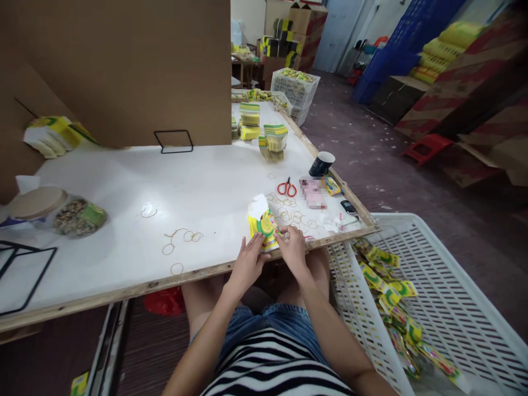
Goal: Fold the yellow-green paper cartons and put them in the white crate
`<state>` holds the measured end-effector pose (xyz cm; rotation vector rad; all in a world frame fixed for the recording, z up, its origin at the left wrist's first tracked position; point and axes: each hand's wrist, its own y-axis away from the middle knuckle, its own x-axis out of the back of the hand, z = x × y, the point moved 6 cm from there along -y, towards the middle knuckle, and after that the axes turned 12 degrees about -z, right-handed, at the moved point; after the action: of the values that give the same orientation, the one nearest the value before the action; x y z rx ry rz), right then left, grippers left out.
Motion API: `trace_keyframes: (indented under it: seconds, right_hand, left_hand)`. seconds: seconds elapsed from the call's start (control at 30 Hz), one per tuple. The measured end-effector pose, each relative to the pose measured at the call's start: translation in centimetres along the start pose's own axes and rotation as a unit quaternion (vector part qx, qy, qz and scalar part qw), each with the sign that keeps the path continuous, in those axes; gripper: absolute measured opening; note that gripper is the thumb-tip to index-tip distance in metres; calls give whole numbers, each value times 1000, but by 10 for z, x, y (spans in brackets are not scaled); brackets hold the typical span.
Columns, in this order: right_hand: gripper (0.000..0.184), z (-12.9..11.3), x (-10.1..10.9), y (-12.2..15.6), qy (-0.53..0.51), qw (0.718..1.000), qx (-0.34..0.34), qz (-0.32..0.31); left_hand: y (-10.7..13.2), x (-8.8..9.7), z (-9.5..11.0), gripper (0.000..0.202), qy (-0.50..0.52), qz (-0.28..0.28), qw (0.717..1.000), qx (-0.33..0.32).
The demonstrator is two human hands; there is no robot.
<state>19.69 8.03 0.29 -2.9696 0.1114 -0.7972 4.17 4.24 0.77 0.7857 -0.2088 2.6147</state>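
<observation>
A yellow and green printed packet (266, 224) lies near the table's front edge, directly before me, with a white part at its far end. My left hand (249, 261) rests on the packet's near left corner with its fingers stretched out. Along the packet's right edge, my right hand (293, 246) has its fingers bent and pinched on it; the fingertips are partly hidden. Several rubber bands (284, 213) are scattered just beyond my right hand. Red-handled scissors (287, 188) lie past them.
A dark mug (322, 164) stands near the right edge, beyond a black oval object (347, 206). Banded packet stacks (275, 138) sit farther back. A white crate (416, 231) with yellow packets is at my right. Left are a jar (80, 216), a wire stand (28, 275) and a tall cardboard panel (136, 71).
</observation>
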Motion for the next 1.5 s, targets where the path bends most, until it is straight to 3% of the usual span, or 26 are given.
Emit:
trace_keyframes:
  seconds: [0.1,0.17,0.2,0.33,0.5,0.67,0.83,1.03,1.13,1.27,1.37,1.5]
  right_hand:
    - [23,2,3,4,-161,987,-18,-16]
    - [28,-1,3,10,-258,965,-24,-36]
    - [31,-4,1,14,-294,954,-28,-51]
    - [34,-15,-10,31,-399,908,-66,-105]
    - [35,-25,-15,41,-428,889,-92,-135]
    - [32,-29,-9,43,-382,911,-64,-144]
    - [26,-31,-12,47,-355,920,-50,-158]
    - [24,-29,0,46,-221,972,-18,-70]
    - [28,-33,5,42,-217,972,3,-90]
    - [53,-45,13,34,-267,947,47,-171]
    - [39,-49,17,30,-269,934,56,-230]
    - [24,-49,22,28,-240,932,60,-265]
  left_hand:
    - [3,15,-5,39,129,102,986,11]
    - [4,23,-11,39,249,164,954,20]
    - [3,24,-12,41,310,166,936,21]
    - [-5,17,-2,51,490,55,870,3]
    - [-2,12,12,55,561,-5,828,-2]
    - [-1,11,15,51,545,-1,838,-15]
    - [-4,9,4,44,511,76,856,21]
    - [1,17,12,61,393,111,913,19]
    - [6,19,18,71,386,77,919,9]
    - [10,19,29,71,396,-35,918,-7]
    - [11,18,34,59,423,-90,902,-13]
    - [13,14,31,46,461,-105,881,-11]
